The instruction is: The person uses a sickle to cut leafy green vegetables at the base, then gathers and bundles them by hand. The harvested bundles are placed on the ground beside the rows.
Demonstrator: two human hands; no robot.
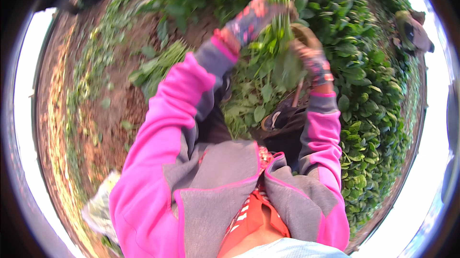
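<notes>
My left hand (258, 13), in a flowered glove, is closed around the stems of a bunch of leafy greens (278, 28), stems pointing up and leaves hanging down. Just right of the leaves is my right hand (311, 55), also gloved and blurred. Its fingers are partly hidden, and whether it grips anything is unclear; a brownish curved thing lies at its fingertips. A pile of cut greens (163, 64) rests on the soil left of my left forearm.
Dense rows of leafy plants (370, 78) grow ahead and to the right. Loose leaves (251, 103) lie between my shoes. A whitish plastic bag (102, 204) is at lower left. Another person (415, 33) is at far right; a dark, blurred shape is at upper left.
</notes>
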